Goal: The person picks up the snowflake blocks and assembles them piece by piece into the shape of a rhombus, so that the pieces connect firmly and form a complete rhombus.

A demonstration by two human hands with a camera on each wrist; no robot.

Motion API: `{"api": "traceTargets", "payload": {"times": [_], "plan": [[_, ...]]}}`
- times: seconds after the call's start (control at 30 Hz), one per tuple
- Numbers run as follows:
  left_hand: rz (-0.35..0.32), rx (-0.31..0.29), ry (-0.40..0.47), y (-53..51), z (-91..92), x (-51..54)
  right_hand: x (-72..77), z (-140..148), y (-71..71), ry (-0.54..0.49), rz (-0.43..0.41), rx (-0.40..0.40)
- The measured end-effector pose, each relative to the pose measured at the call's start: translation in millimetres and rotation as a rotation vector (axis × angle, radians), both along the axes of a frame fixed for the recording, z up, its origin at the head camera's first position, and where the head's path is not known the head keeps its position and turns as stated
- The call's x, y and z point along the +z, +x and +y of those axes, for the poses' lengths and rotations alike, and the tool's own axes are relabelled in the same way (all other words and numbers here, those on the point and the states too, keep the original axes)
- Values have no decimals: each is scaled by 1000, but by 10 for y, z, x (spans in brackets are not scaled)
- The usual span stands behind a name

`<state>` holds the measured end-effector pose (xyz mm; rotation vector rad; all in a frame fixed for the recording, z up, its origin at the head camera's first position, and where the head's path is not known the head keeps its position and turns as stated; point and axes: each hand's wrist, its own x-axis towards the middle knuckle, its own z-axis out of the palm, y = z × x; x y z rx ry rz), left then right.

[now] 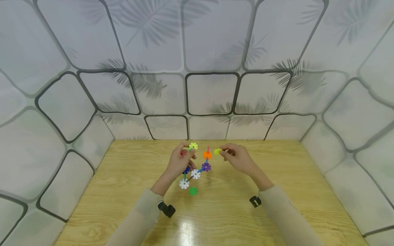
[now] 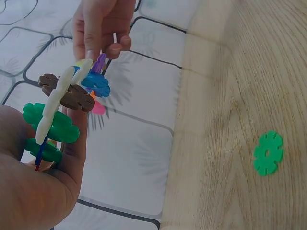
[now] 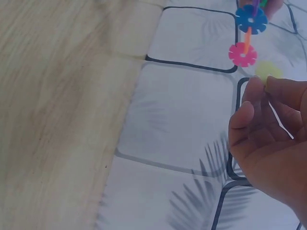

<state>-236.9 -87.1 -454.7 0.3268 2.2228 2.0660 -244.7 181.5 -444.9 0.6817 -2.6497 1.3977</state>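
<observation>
My left hand grips a chain of interlocking plastic snowflake discs held up over the table. A yellow disc sits at its top end by my thumb, and the chain curves down through white discs and up past a purple disc to an orange disc. A pink disc ends that side in the right wrist view. Between thumb and fingertips my right hand pinches a loose yellow disc, apart from the chain. The left palm partly hides green discs.
A single green disc lies flat on the wooden table, below the chain. Patterned pale walls enclose the table at the back and both sides. Wrist cameras are strapped at both sleeves.
</observation>
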Motion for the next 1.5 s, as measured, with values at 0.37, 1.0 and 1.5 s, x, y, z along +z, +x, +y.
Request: {"api": "traceTargets", "payload": {"times": [0.37,1.0,1.5], "plan": [[-9,-1,-18,9,42,1,90,-79,-121,-34,70,14],[-2,-56,-37,33,98,-23,148,-228,-177,17,113,14],[-18,-111,-54,69,102,10,98,-302,-190,37,167,63]]}}
